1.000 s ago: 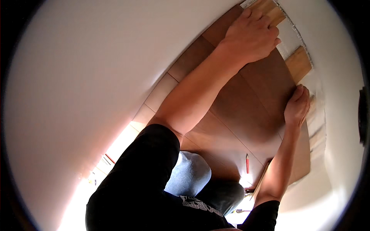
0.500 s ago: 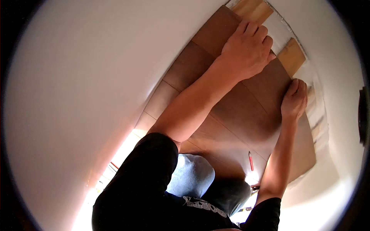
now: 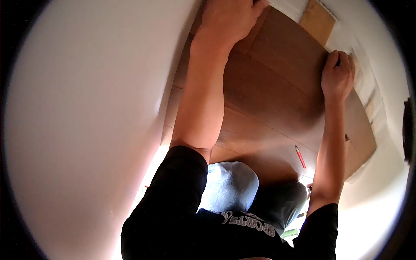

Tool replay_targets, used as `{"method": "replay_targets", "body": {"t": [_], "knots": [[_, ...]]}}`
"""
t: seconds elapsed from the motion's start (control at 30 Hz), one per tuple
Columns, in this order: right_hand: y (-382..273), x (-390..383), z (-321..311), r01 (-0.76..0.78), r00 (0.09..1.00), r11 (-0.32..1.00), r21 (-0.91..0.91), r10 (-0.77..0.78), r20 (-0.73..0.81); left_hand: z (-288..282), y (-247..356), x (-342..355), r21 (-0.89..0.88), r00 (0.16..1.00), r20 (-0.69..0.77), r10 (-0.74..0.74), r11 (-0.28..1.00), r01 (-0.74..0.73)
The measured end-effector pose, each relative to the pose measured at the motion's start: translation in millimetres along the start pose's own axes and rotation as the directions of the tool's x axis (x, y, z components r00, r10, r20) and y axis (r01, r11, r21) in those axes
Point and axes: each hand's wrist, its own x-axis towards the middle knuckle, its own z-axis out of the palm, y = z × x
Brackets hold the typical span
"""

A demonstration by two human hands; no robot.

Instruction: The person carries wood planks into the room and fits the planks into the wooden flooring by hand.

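Observation:
Brown wood-look floor planks (image 3: 268,86) spread in front of me, seams running between them. At the upper left my left hand (image 3: 229,19) rests over the planks beside the white wall; its thumb sticks out to the right and the other fingers are cut off by the frame's top edge. My right hand (image 3: 338,78) is at the far right edge of the planks, fingers curled in. A dark spot shows between those fingers, too small to make out. A red pencil (image 3: 300,157) lies on the planks, left of my right forearm.
A large white wall (image 3: 95,108) runs along the left. Past the planks' far edge, a lighter wood piece (image 3: 317,21) lies on a whitish surface. Another white wall (image 3: 385,56) curves round the right. My knees (image 3: 232,184) are at the near edge of the planks.
The view has shifted, so planks, pencil and knees appear farther right. My left hand has moved up and left, toward the wall. My right hand stays at the planks' edge.

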Motion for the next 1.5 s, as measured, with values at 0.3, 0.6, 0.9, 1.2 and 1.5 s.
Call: {"method": "replay_targets", "body": {"t": [0.3, 0.6, 0.9, 1.2, 1.5], "knots": [[-1.1, -9.5, 14.3, -0.089, 0.993, 0.987, 0.135, 0.078, 0.084, 8.0, -10.4, 4.6, 0.166, 0.947, 0.322, -0.014, 0.985, -0.042], [227.8, -68.6, -97.9, -0.401, 0.916, 0.916, 0.012, 0.401, -0.01, 17.8, -21.8, 3.9, 0.145, 0.945, 0.31, 0.102, 0.977, -0.153], [355.8, -95.1, -95.9, -0.105, 0.992, 0.991, -0.083, 0.097, -0.086, 20.6, -58.3, 5.9, 0.34, 0.949, 0.31, 0.054, 0.926, -0.164], [354.8, -106.2, -96.1, -0.207, 0.962, 0.977, -0.045, 0.195, -0.192, 20.7, -16.5, -4.3, 0.355, 0.947, 0.317, -0.058, 0.933, -0.062], [360.3, -96.9, -106.7, -0.163, 0.986, 0.975, -0.15, 0.156, -0.061, 4.3, 76.3, -137.6, 0.448, 0.966, 0.258, -0.012, 0.887, -0.109]]}}
